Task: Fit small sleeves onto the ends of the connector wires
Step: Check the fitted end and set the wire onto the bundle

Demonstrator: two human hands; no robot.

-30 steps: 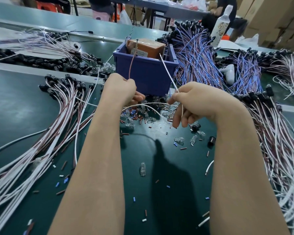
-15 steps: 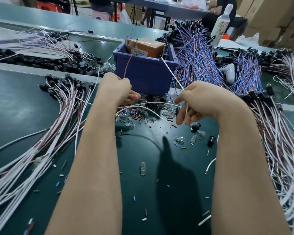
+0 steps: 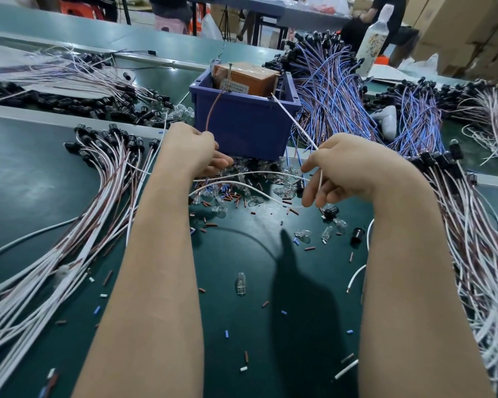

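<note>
Green table (image 3: 26, 196) strewn with sleeves (image 3: 230, 196): left hand (image 3: 190, 150) grips brown wire (image 3: 210, 110), right hand (image 3: 339, 168) pinches white wire (image 3: 293, 122); next probably needs a sleeve.

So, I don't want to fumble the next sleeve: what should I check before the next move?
1. The left hand grips the brown wire: ok.
2. The right hand pinches the white wire: ok.
3. Both wire ends stand free above the hands: ok.
4. A sleeve held ready in the fingers: cannot tell, hidden.
5. The loose sleeves lie on the table between the hands: ok.
6. Wire tips bare of sleeves: cannot tell, too small.
</note>
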